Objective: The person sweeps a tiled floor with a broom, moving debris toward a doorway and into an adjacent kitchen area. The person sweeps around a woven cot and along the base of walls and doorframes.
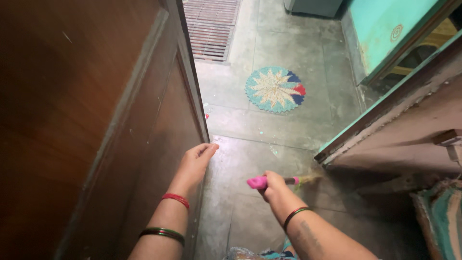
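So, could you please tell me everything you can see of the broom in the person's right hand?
The broom has a bright pink, plastic-looking handle whose blunt end sticks out to the left of the right hand, which is closed around it. Past the fist a darker stretch with a pink band leads to pale, straw-like bristles, blurred in this view. It lies nearly level, bristles pointing right toward the foot of the green-edged door frame, low over the grey stone floor. Whether the bristles touch the floor cannot be told.
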